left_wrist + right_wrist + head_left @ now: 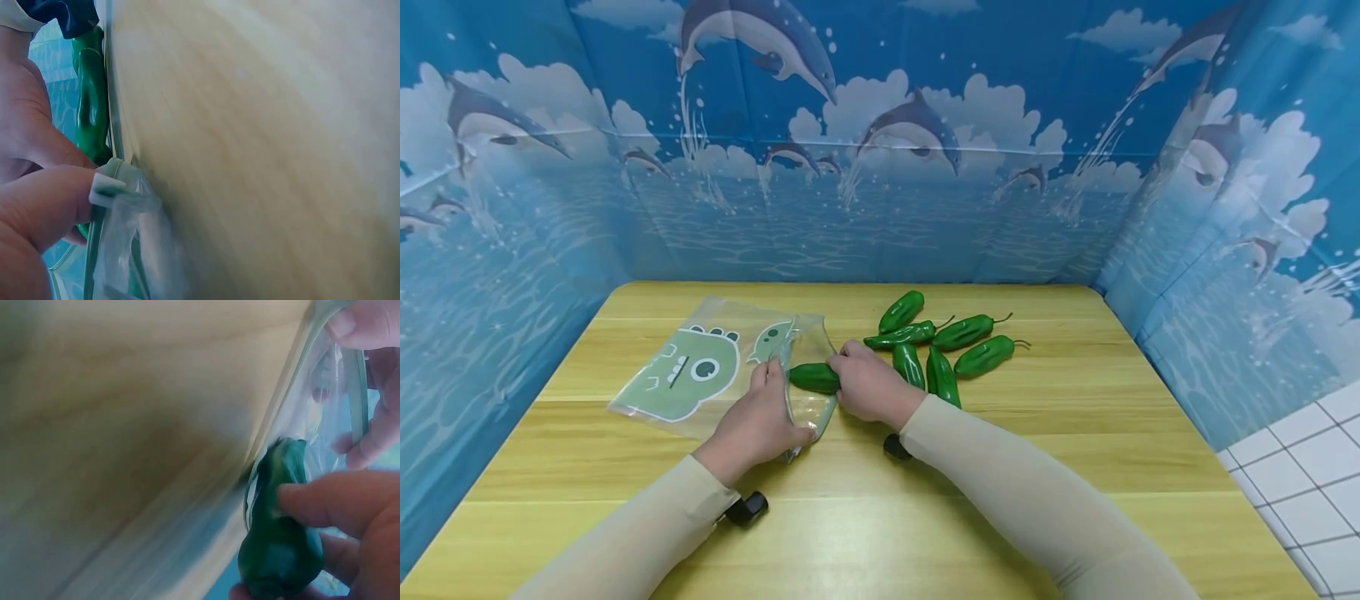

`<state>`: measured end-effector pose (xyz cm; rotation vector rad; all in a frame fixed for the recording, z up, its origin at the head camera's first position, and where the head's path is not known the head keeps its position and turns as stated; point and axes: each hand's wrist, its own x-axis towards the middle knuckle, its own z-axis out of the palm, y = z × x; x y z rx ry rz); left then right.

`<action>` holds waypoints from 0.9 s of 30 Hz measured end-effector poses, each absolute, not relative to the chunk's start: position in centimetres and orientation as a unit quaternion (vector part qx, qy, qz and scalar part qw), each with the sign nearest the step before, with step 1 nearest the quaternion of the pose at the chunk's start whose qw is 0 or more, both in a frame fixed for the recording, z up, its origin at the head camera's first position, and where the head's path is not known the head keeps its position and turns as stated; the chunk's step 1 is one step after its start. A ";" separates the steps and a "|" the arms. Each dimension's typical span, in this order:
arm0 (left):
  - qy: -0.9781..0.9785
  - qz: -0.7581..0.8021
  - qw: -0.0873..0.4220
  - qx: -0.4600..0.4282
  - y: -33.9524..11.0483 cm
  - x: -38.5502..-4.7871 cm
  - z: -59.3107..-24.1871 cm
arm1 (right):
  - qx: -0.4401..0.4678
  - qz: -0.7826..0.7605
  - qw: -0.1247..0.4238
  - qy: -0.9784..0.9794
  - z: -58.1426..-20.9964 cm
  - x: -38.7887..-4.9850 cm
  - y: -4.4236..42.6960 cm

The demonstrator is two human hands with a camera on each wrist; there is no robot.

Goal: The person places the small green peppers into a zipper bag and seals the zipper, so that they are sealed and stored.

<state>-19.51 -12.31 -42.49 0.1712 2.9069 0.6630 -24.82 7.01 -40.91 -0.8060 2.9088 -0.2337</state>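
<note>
A clear zip bag printed with a green cartoon monster lies flat on the left of the table, its mouth facing right. My left hand grips the mouth's edge and holds it apart; in the left wrist view the thumb is against the zip rim, near a pale slider. My right hand pinches a green pepper between thumb and fingers. That pepper's far end is within the bag's mouth, as the right wrist view also shows, with the near end still outside.
Several more green peppers lie in a loose group just right of and beyond my right hand, some with stems. The wooden table ends at a dolphin-print curtain at the back and sides. White tiles show at lower right.
</note>
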 end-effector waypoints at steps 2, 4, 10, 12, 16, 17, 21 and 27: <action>0.973 0.214 0.069 0.060 -12.2 -19.4 -42.5 | -0.271 -0.082 0.060 0.957 -41.0 -24.7 7.0; 0.974 0.209 0.063 0.062 -12.2 -19.3 -42.4 | -0.277 -0.087 0.055 0.955 -40.9 -24.6 6.9; 0.974 0.209 0.057 0.067 -12.1 -19.2 -42.4 | -0.289 -0.098 0.038 0.951 -41.0 -24.3 6.7; 0.974 0.209 0.055 0.071 -12.1 -19.2 -42.4 | -0.287 -0.112 0.040 0.951 -41.1 -24.2 6.6; 0.974 0.207 0.049 0.077 -12.1 -19.2 -42.4 | -0.288 -0.141 0.052 0.946 -41.4 -24.1 6.3; 0.974 0.207 0.048 0.076 -12.1 -19.2 -42.5 | -0.290 -0.149 0.057 0.944 -41.5 -24.1 6.2; 0.974 0.208 0.047 0.076 -12.1 -19.2 -42.5 | -0.298 -0.171 0.083 0.935 -42.0 -24.2 5.9; 0.972 0.215 0.058 0.079 -12.5 -19.7 -42.4 | -0.287 -0.182 0.108 0.934 -42.3 -25.0 5.8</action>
